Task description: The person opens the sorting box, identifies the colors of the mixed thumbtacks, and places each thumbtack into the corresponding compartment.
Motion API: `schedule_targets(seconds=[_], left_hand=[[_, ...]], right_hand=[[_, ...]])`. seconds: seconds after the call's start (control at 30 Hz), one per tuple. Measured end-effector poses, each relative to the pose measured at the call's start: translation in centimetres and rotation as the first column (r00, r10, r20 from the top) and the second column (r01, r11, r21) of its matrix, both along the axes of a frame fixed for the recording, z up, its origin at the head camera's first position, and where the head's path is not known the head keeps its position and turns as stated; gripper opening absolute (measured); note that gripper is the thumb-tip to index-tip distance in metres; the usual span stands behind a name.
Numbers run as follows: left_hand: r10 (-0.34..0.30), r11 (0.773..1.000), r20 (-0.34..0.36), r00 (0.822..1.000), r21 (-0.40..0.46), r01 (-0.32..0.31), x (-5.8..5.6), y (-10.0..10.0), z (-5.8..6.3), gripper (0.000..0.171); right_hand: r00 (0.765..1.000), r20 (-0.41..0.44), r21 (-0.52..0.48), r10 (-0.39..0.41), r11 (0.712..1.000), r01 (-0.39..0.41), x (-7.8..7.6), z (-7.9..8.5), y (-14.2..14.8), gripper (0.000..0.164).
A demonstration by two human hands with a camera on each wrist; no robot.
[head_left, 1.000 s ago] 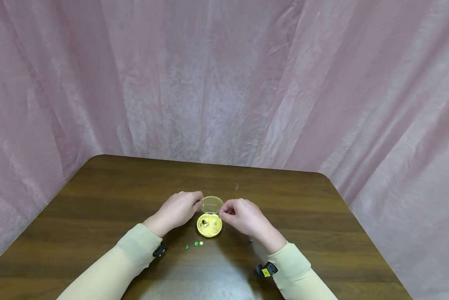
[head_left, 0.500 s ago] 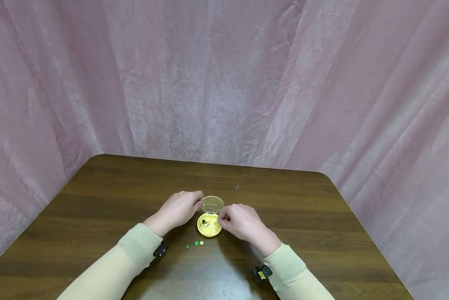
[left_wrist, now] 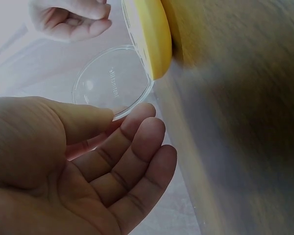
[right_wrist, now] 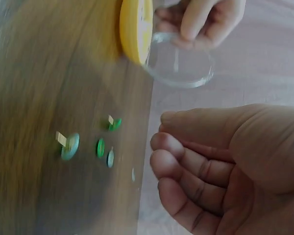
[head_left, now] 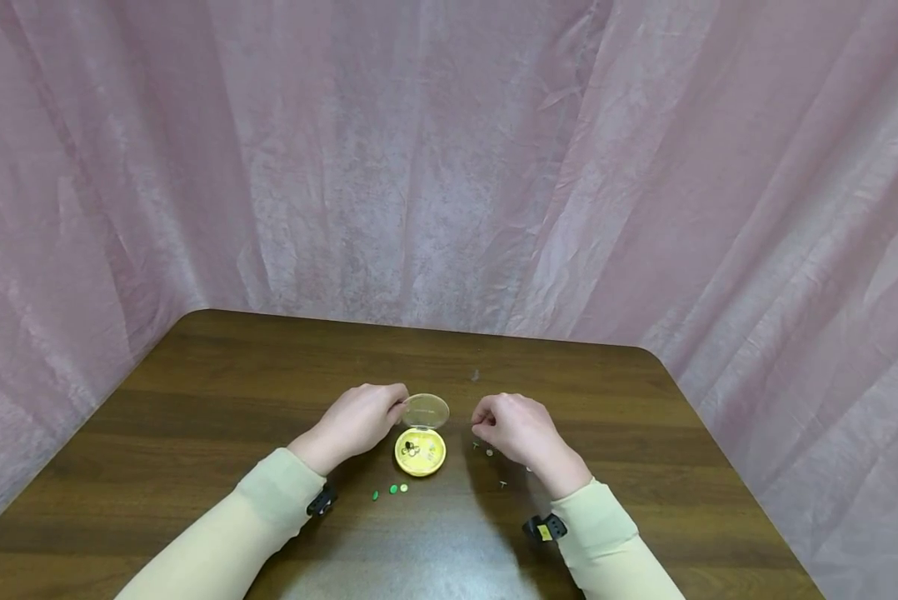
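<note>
A round yellow compartment case [left_wrist: 158, 36] stands on the table with its hinged clear lid [left_wrist: 100, 81] tilted up. My left hand [head_left: 355, 423] pinches the lid's edge between thumb and fingers. Inside the case, small dark and gold-coloured pieces [head_left: 410, 448] lie mostly in the left part. To the right of the case my right hand [head_left: 516, 425] hovers over the table, fingers loosely curled, nothing visible between them. Beneath it lie several small round-headed paper fasteners, one pale green [right_wrist: 71, 147] with a flat gold prong, others brighter green [right_wrist: 100, 148].
Left of centre in front of the case lie two green round pieces [head_left: 393, 489] and a pale yellowish one [head_left: 404, 488]. The brown wooden table [head_left: 284, 350] ends at a far edge, with a pink curtain [head_left: 419, 167] hanging behind it.
My right hand first dipped closer over the case's right side, then withdrew to the right over the loose fasteners. The left hand stays at the lid.
</note>
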State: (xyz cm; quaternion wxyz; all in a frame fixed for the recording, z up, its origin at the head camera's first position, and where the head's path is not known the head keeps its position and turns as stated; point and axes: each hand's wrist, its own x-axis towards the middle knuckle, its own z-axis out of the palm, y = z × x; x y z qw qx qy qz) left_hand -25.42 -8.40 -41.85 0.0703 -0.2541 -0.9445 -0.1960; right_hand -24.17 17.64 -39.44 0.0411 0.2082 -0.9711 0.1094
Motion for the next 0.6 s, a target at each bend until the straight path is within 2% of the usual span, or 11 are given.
schedule_targets(seconds=[0.17,0.6], left_hand=[[0.02,1.0,0.001,1.0,0.003,-0.02,-0.1,0.1,-0.1,0.009],[0.029,1.0,0.01,1.0,-0.011,-0.029,-0.1,-0.3,0.1,0.01]], right_hand=[[0.999,0.009,0.049,-0.038,0.998,0.037,-0.4,-0.2,1.2,0.008],[0.999,0.04,0.077,-0.022,0.997,0.019,-1.1,-0.8,1.8,0.01]])
